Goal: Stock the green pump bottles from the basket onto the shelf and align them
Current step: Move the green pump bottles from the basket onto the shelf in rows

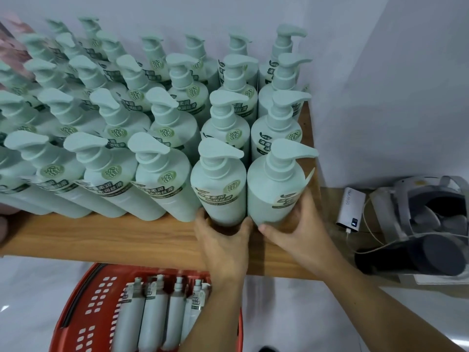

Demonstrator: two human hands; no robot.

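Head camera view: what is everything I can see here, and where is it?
Pale green plastic pump bottles: dozens, in rows filling the shelf back to the wall.
Front-row bottle second from right: one, pale green, left hand at its base.
Front-row bottle at the right end: one, pale green, label peeling, right hand at its base.
Wooden shelf: one, brown, across the middle.
Red plastic basket: one, on the floor below the shelf.
Grey-green bottles in the basket: at least four, lying side by side.
White power bank: one, lower surface at right, cable attached.
White and grey headset: one, beside the power bank.
Left hand: grips a bottle base.
Right hand: grips a bottle base.
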